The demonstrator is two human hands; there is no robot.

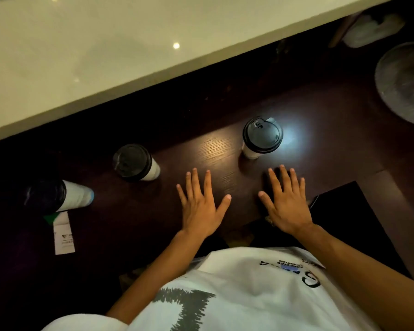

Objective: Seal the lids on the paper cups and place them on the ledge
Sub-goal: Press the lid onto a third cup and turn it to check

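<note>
our left hand [200, 209] and right hand [287, 204] lie flat, fingers spread, holding nothing, likely poised; three white paper cups with black plastic lids stand ahead: one [261, 137] just beyond the right fingers, two [135, 162] [58, 197] left; the pale stone ledge [105, 56] beyond.

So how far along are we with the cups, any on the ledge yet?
None on the ledge yet. All three cups carry black lids: right cup, middle cup, left cup; whether they are pressed sealed is unclear. Nothing in hand: left hand and right hand lie flat on the dark table. All placing remains.
</note>
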